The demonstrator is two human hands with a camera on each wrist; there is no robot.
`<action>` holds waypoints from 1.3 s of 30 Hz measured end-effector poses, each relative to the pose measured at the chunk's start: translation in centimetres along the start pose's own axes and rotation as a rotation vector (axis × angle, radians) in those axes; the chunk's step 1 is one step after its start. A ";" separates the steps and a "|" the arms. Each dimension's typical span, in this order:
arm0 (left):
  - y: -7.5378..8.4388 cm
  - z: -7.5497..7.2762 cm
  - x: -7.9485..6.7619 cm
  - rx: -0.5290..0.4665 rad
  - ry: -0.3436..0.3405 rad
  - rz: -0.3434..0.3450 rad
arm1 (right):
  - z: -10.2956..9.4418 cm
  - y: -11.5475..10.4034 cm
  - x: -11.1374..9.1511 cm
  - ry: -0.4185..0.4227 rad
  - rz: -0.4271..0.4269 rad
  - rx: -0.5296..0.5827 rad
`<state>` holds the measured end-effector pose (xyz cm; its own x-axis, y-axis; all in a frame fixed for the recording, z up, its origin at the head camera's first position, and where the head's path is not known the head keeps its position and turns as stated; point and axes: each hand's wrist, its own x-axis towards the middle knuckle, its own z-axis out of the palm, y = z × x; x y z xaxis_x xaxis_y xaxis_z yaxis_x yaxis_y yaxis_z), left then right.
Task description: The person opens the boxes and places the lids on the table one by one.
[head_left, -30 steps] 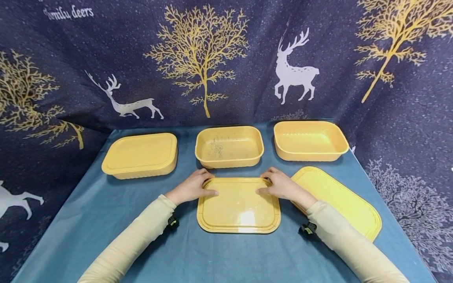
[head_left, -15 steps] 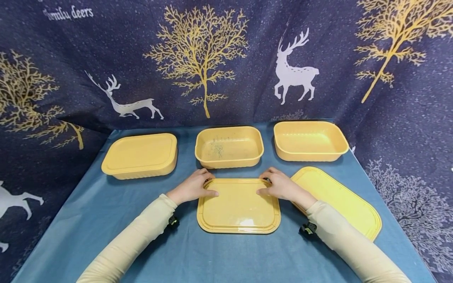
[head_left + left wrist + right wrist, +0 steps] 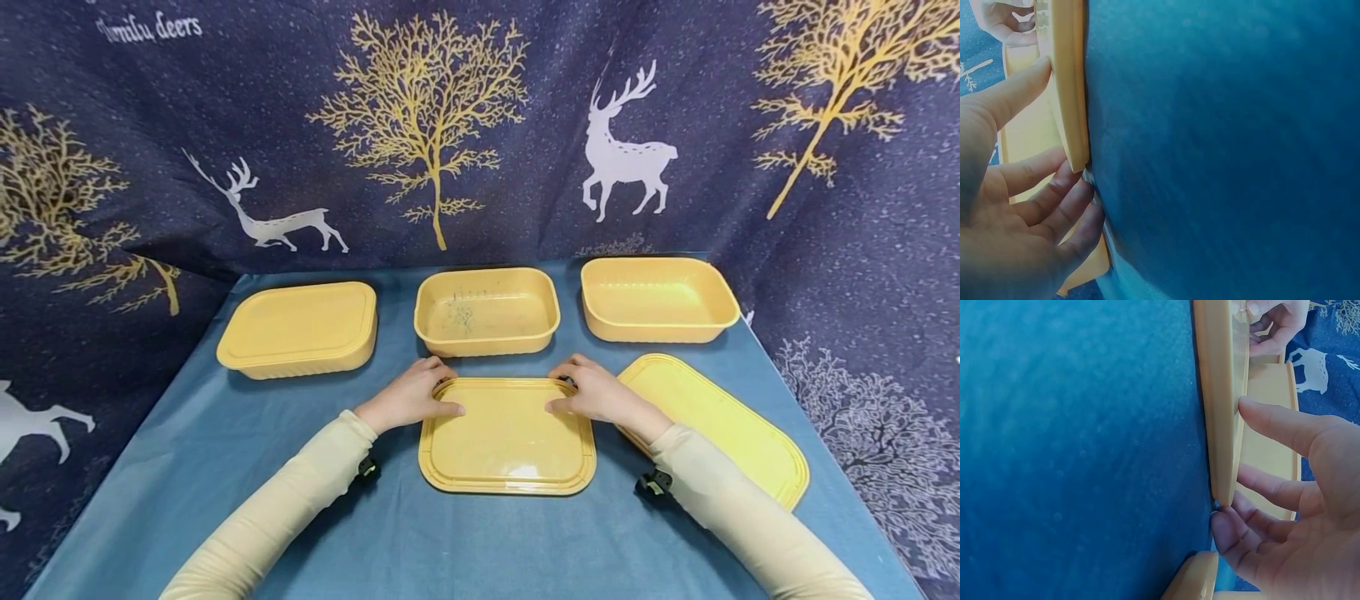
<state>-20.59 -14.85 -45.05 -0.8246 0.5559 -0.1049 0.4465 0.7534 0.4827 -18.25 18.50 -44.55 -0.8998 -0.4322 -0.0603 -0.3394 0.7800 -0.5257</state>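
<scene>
Pinched by its two far corners, a glossy yellow lid (image 3: 506, 446) is held by the left hand (image 3: 408, 396) and the right hand (image 3: 596, 396), with thumbs set on its upper face and fingers bent at its edge. In the head view, the lid is seen directly in front of the speckled box (image 3: 489, 344), an open yellow one with dark specks inside, and is set just apart from it. To the left of the speckled box, a lidded box (image 3: 298, 323) is placed; to its right, near it, a plain open box (image 3: 662, 332) is seen. A second lid (image 3: 723, 429) is laid slantwise to the right and in front of the speckled box, partly covered by the right arm. Blue cloth (image 3: 450, 550) is spread beneath them, and behind the speckled box a dark backdrop (image 3: 540, 167) printed with trees and deer is hung. Pale sleeves (image 3: 277, 500) are worn on both arms. In the left wrist view, the lid is seen edge-on, its near end grasped by the left thumb and fingers; the right hand is shown at the other end. In the right wrist view, the same lid is grasped by the right thumb and fingers; whether its underside is wholly supported by the cloth cannot be told. Low in that view, a rounded yellow edge (image 3: 1194, 578) is cut off by the frame.
</scene>
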 end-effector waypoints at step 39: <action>-1.8 -8.3 -2.4 -0.005 0.214 0.006 | -3.8 -3.6 2.6 0.030 -0.124 0.046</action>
<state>-22.31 -20.49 -38.46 -0.8772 0.4726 0.0848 0.4502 0.7482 0.4873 -20.43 16.23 -39.56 -0.8598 -0.5096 0.0326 -0.4360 0.6994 -0.5663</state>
